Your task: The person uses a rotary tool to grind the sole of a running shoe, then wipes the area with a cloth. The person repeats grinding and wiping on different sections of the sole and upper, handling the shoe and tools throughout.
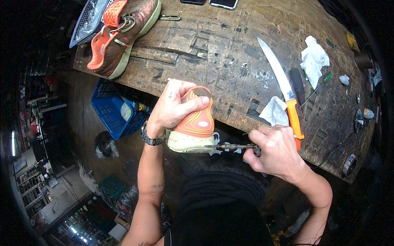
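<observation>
Head view, looking down over the near edge of a scarred wooden worktop [230, 53]. Your left hand [174, 104] is closed over an orange athletic shoe [197, 123], thumb across its upper, holding it just off the worktop's near edge with its pale sole turned toward your body. A metal wristwatch [151, 137] sits on that wrist. Your right hand [275, 149] is clenched around the handle of a stitching awl [230, 146]; the thin metal shaft lies level, pointing to your left, with its tip at the sole's side. Whether the tip has entered the sole cannot be told.

On the worktop just beyond your right hand lies an orange-handled knife [283, 86], its long curved blade pointing away from you. Beside it to the right rests a black-handled tool [297, 84], and near that a thin green-handled screwdriver [318, 86]. A crumpled white cloth [275, 111] lies at the knife's handle; a second white rag [314, 59] lies farther back on the right.

At the far left corner of the worktop, the matching orange shoe [123, 37] lies on its side, tongue loose, touching a mesh basket [86, 24]. Two dark phones [213, 3] lie at the far edge. A roll of tape [349, 164] hangs at the right near corner. Below the worktop, on the floor, stands a blue plastic crate [113, 110].
</observation>
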`<move>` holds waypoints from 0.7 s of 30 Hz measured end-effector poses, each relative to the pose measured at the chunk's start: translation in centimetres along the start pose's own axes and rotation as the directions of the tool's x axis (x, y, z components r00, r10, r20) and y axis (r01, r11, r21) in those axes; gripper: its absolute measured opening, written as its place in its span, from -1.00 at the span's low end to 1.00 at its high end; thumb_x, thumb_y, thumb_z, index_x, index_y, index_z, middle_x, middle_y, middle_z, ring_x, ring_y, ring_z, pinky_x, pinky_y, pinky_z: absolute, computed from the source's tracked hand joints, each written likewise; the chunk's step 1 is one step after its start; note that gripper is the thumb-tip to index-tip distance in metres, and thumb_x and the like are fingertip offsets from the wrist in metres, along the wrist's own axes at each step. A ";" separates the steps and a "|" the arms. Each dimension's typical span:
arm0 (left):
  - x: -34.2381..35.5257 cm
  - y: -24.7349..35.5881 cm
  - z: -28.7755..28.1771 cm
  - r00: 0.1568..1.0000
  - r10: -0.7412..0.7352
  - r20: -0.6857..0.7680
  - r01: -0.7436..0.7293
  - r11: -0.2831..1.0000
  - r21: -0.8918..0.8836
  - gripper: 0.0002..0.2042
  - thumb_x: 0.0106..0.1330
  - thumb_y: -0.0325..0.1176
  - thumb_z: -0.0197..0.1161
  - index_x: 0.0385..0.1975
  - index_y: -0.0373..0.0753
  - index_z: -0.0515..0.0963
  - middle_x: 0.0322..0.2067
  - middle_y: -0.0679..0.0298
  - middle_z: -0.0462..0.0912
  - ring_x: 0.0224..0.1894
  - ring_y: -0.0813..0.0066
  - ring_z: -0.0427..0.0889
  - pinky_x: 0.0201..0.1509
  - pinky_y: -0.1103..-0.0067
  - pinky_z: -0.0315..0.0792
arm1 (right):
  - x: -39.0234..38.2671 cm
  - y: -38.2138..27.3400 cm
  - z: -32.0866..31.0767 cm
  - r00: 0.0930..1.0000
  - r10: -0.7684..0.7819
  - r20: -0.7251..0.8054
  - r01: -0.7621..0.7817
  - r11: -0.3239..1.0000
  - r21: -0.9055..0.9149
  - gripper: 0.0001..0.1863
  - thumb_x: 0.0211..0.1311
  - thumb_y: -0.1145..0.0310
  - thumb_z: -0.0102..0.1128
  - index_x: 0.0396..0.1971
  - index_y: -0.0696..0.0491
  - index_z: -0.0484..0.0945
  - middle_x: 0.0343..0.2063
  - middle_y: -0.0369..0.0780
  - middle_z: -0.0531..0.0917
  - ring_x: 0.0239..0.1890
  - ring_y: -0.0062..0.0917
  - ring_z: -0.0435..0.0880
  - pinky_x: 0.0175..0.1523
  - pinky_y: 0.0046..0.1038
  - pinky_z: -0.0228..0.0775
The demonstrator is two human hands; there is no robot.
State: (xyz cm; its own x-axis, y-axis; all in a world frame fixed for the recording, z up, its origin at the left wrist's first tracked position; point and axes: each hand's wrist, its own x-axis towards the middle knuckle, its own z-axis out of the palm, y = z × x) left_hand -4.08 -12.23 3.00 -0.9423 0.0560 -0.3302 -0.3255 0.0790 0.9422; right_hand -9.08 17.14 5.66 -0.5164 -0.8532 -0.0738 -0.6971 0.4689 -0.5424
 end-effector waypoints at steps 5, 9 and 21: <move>0.0 0.0 0.0 1.000 0.009 -0.001 -0.009 1.000 0.022 -0.73 0.35 -0.23 0.45 -0.33 -0.38 0.73 -0.49 0.33 0.75 -0.44 0.72 0.62 -0.32 0.64 0.51 | 0.0 0.1 -0.3 1.000 -0.009 0.006 0.009 0.999 -0.031 -0.76 -0.21 0.35 0.42 -0.61 0.11 0.50 -0.66 -0.14 0.56 -0.62 -0.12 0.61 -0.41 -0.16 0.49; 0.0 0.0 0.0 1.000 -0.002 0.001 0.002 0.999 0.033 -0.71 0.34 -0.21 0.45 -0.32 -0.38 0.73 -0.49 0.33 0.74 -0.44 0.71 0.62 -0.31 0.63 0.52 | 0.0 0.3 -0.6 1.000 -0.009 0.016 0.010 0.999 -0.052 -0.76 -0.21 0.34 0.41 -0.61 0.11 0.50 -0.65 -0.13 0.56 -0.61 -0.12 0.62 -0.40 -0.17 0.50; 0.0 -0.2 -0.1 1.000 0.007 0.002 -0.007 1.000 0.013 -0.72 0.35 -0.22 0.46 -0.33 -0.39 0.74 -0.49 0.33 0.75 -0.44 0.73 0.63 -0.32 0.64 0.51 | 0.1 0.5 -0.9 0.999 -0.031 0.034 0.034 0.995 -0.094 -0.80 -0.12 0.29 0.40 -0.59 0.10 0.61 -0.66 -0.13 0.61 -0.62 -0.16 0.68 -0.46 -0.17 0.55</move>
State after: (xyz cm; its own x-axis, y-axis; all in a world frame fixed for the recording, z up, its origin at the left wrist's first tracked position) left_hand -4.06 -12.32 2.84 -0.9442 0.0584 -0.3241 -0.3183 0.0913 0.9436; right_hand -9.94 17.48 6.12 -0.4771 -0.8747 -0.0852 -0.7579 0.4586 -0.4640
